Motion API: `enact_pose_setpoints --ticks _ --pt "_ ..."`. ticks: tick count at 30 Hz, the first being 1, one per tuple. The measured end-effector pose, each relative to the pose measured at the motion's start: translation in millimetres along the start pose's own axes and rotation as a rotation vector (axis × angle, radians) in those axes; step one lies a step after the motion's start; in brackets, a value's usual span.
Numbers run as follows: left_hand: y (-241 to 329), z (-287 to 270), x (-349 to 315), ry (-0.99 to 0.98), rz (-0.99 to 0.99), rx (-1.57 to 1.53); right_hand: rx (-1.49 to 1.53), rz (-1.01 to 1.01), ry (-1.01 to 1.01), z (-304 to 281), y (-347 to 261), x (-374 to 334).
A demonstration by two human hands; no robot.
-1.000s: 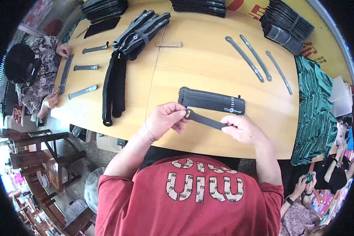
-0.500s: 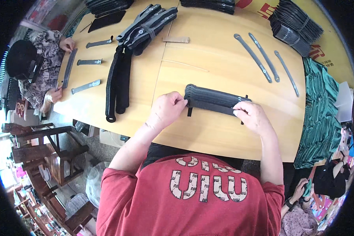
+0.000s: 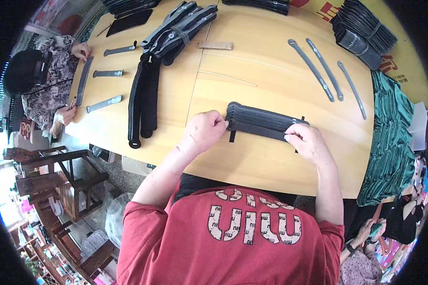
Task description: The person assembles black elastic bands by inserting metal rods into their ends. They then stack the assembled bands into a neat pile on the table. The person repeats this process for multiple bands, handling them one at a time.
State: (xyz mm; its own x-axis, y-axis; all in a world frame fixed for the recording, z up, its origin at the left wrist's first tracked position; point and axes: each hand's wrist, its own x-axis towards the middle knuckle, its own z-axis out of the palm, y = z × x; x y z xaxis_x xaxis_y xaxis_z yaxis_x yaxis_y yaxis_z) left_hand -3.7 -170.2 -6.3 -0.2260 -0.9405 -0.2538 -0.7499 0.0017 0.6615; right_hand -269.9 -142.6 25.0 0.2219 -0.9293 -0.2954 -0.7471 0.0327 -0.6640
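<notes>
In front of me on the table lies a row of dark grey hook-and-loop straps (image 3: 266, 124), overlapped side by side like shingles. My left hand (image 3: 205, 130) pinches the left end of the nearest strap, thumb and forefinger together. At the other end of that strap my right hand (image 3: 308, 142) is closed in a pinch on its near corner. A short black strip (image 3: 232, 136) sticks out from under the row beside my left fingers, and another black strip (image 3: 303, 118) shows past the right end. My fingertips partly hide both strap ends.
Three loose grey straps (image 3: 311, 70) lie far right. A bundle of straps (image 3: 178, 33) and long black straps (image 3: 149, 102) lie left of centre. Green cloth pieces (image 3: 390, 142) line the right edge. A co-worker's hand (image 3: 64, 115) holds a strap strip (image 3: 84, 81) at left.
The whole view has shifted slightly, so the table's things sit a little further right. Both my hands keep their pinch on the strap ends, with hardly any movement against the row.
</notes>
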Motion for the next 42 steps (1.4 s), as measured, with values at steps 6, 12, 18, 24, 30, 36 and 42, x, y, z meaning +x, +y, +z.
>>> enact_pose_setpoints --ticks 6,12,18,24,30,36,42 --pt "0.3 0.7 1.4 0.002 -0.005 0.016 -0.01 -0.088 0.04 4.8 7.3 0.7" --pt "-0.1 5.3 3.6 0.031 -0.003 0.07 -0.03 -0.144 0.08 7.8 12.6 -1.7" --pt "0.0 4.5 1.9 0.039 -0.023 0.028 0.065 0.065 0.004 -9.6 9.6 -14.8" --pt "3.7 3.6 1.9 0.02 -0.037 -0.014 0.058 0.044 0.072 -13.4 25.6 -22.7" --pt "1.1 4.5 2.5 -0.008 -0.065 -0.004 0.129 0.14 0.102 -14.9 35.3 -23.7" --pt "-3.1 6.2 3.7 -0.003 -0.04 -0.004 0.151 0.149 0.118 -12.2 39.9 -22.4" --pt "1.2 3.8 2.9 -0.022 -0.099 -0.031 0.14 0.135 0.136 -10.6 43.2 -21.2"
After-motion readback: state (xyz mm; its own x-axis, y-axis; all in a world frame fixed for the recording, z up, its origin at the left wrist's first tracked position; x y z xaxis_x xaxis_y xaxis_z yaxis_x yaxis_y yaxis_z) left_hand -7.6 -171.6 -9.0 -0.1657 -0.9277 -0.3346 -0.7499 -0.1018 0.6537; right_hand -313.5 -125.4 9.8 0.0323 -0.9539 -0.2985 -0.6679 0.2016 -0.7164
